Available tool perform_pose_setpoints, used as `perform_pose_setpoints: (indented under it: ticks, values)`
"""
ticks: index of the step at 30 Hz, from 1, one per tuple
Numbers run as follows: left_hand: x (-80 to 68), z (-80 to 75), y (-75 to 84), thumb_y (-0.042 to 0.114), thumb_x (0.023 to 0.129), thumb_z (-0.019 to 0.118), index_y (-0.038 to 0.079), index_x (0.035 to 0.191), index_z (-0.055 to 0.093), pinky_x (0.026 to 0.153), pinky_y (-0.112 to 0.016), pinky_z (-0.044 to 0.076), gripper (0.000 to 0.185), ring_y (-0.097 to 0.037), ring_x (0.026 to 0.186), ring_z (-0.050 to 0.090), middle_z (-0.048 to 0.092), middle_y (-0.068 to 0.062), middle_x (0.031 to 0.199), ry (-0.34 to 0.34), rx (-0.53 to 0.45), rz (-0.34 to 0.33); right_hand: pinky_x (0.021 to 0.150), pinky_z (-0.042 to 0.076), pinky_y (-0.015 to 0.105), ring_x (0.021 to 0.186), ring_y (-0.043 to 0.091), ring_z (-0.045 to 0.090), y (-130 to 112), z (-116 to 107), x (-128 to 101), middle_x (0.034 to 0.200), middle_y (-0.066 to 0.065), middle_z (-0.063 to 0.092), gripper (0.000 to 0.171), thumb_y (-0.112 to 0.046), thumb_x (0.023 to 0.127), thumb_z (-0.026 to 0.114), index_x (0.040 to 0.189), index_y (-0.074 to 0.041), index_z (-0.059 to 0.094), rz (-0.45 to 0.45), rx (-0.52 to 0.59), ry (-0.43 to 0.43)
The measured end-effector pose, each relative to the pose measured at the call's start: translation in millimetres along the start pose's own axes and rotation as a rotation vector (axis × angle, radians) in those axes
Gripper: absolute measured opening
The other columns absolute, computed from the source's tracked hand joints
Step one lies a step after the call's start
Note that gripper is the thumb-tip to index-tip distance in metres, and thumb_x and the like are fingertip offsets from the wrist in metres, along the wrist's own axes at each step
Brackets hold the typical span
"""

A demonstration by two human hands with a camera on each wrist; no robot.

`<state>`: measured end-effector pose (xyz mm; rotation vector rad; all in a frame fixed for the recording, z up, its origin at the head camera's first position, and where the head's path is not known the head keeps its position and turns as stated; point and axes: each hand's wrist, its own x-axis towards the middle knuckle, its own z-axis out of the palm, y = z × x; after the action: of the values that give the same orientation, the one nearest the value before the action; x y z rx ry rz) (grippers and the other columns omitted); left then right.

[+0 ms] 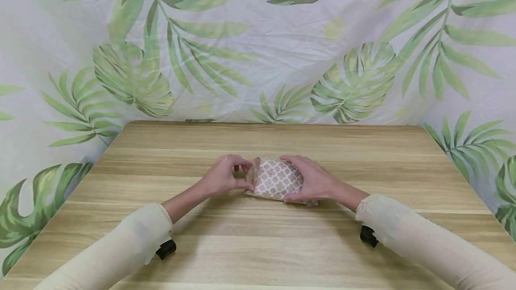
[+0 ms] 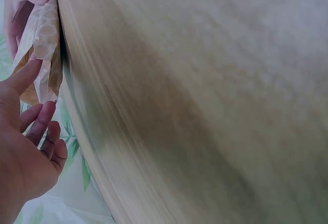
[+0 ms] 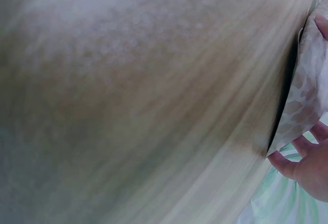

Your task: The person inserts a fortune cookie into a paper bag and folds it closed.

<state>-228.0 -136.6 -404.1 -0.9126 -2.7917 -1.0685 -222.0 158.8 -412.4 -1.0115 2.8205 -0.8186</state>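
A small brown paper bag with a white lattice pattern lies flat on the wooden table, its plain brown end toward the left. At that end my left hand holds the edge, thumb on the near corner and forefinger on the far one. In the left wrist view the bag's end looks folded, with brown paper showing; the other fingers curl loosely. Across the right part of the bag my right hand grips it, thumb along the near side and fingers over the far side. Whatever is inside stays hidden.
The wood-grain table stretches around both hands. Behind it hangs a pale cloth printed with green leaves. A black wrist device sits under the left sleeve, another under the right.
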Motion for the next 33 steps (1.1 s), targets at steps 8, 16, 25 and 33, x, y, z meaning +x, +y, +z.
perform_pose_setpoints:
  ticks: [8, 16, 25, 33]
  values:
    - [1.2, 2.2, 1.4, 0.023, 0.071, 0.097, -0.003, 0.127, 0.071, 0.074, -0.030, 0.047, 0.067, -0.020, 0.086, 0.057, 0.069, -0.006, 0.097, -0.045, 0.015, 0.007, 0.114, 0.038, 0.059, 0.139, 0.041, 0.049, 0.2, -0.3, -0.3, 0.152, 0.017, 0.052, 0.107, -0.045, 0.068, 0.093, 0.155, -0.009, 0.043, -0.006, 0.002, -0.002]
    - [3.3, 2.5, -1.8, 0.016, 0.074, 0.095, -0.003, 0.135, 0.065, 0.077, -0.029, 0.048, 0.071, -0.022, 0.091, 0.054, 0.063, -0.010, 0.104, -0.110, -0.047, -0.007, 0.114, 0.038, 0.059, 0.139, 0.040, 0.049, -0.7, -0.2, -0.1, 0.152, 0.017, 0.052, 0.107, -0.045, 0.068, 0.093, 0.156, -0.009, 0.043, -0.003, -0.001, -0.007]
    - [2.3, -2.2, -9.4, 0.020, 0.069, 0.097, -0.001, 0.140, 0.062, 0.081, -0.037, 0.052, 0.082, -0.025, 0.093, 0.055, 0.062, -0.011, 0.103, -0.149, -0.059, 0.026, 0.115, 0.037, 0.059, 0.140, 0.040, 0.048, -1.5, -0.6, 0.1, 0.153, 0.017, 0.052, 0.108, -0.043, 0.068, 0.094, 0.156, -0.009, 0.042, 0.006, 0.011, -0.015]
    - [2.2, 0.2, -8.8, 0.026, 0.069, 0.098, 0.002, 0.140, 0.064, 0.079, -0.031, 0.047, 0.082, -0.025, 0.096, 0.054, 0.060, -0.011, 0.112, -0.143, 0.003, 0.017, 0.115, 0.037, 0.058, 0.140, 0.040, 0.048, -1.5, -2.2, -0.4, 0.153, 0.017, 0.051, 0.107, -0.042, 0.068, 0.094, 0.156, -0.009, 0.042, 0.004, 0.022, -0.016]
